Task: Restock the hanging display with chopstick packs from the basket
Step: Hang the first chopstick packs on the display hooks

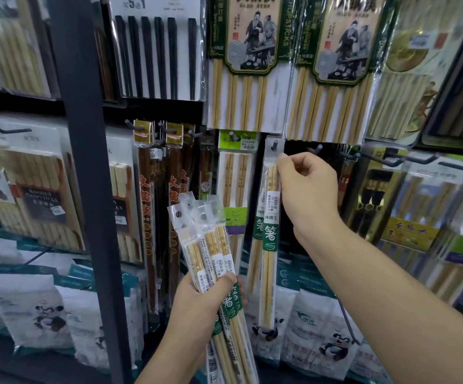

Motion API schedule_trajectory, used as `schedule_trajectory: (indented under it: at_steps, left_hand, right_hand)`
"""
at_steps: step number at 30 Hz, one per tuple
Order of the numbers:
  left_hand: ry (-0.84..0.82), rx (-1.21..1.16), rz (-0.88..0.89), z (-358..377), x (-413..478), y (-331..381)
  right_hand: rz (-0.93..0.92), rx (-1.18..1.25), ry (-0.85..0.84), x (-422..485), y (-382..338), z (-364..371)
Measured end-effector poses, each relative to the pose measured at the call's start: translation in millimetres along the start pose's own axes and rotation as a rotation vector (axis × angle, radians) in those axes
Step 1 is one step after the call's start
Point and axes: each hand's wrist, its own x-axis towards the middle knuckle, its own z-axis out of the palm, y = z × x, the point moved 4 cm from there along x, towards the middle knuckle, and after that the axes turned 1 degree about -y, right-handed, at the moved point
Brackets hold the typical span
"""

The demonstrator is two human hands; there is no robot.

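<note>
At nine o'clock, boxed wooden chopsticks hang left of the rack's dark upright post. Below them, at about eight o'clock, sit white bags printed with pandas. Just right of the post, long dark brown chopstick packs hang from short pegs. Above them, at eleven o'clock, is a pack of black chopsticks.

My left hand is at six o'clock, its fingers and thumb wrapped around a bundle of chopstick packs. These are clear sleeves of pale bamboo sticks with green bands. They fan upward toward twelve o'clock, header holes on top.

Right of the bundle, near the centre, one chopstick pack of the same kind hangs straight down. Its clear header is on a peg hook, and the peg's tip shows through the hole. A like pack hangs just behind it, tilted slightly.

My right hand is at its three o'clock side. It pinches the pack's upper edge just under the header between thumb and forefinger, with the other fingers curled. My two hands are well apart.

At twelve to one o'clock, large bamboo chopstick packs with green illustrated cards hang above. A bare hook sticks out just right of my right hand.
</note>
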Motion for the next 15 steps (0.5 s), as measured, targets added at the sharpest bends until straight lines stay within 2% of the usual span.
schedule_trajectory:
  at_steps: [8,10,13,15]
  left_hand:
    - [0.012,0.026,0.000,1,0,0]
    - [0.013,0.039,0.001,1,0,0]
    - [-0.017,0.042,0.005,3,-1,0]
    - [-0.038,0.046,0.009,6,-2,1]
  right_hand:
    - [-0.013,-0.044,0.040,-21,10,-4]
    - [-0.009,-0.041,-0.084,-39,13,0]
    - [0.029,-0.097,-0.371,-65,19,14]
    - [0.041,-0.130,-0.437,-72,21,18]
